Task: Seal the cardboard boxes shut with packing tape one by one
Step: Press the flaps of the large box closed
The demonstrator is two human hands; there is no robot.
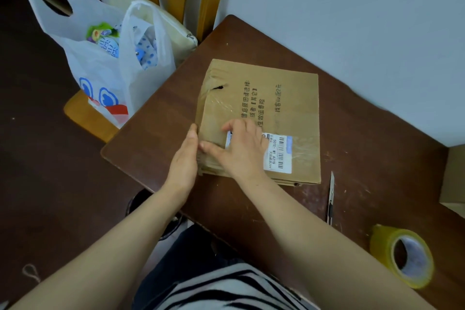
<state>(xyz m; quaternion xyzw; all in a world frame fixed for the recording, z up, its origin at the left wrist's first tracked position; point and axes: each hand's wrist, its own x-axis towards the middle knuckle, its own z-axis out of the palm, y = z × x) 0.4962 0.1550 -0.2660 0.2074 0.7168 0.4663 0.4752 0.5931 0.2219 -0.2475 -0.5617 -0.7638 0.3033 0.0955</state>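
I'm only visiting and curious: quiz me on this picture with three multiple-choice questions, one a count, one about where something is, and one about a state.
1. How many hands touch the cardboard box? A) none B) one C) two
2. Where is the tape roll? A) on the box B) on the table C) on a shelf
3. What is the right hand doing? A) lying flat on the box top B) gripping a pen C) lifting the tape roll

Answers: 1 C, the left hand presses its side and the right rests on top; 2 B, it stands on the tabletop, apart from the box; 3 A, its fingers lie straight, partly over the label.
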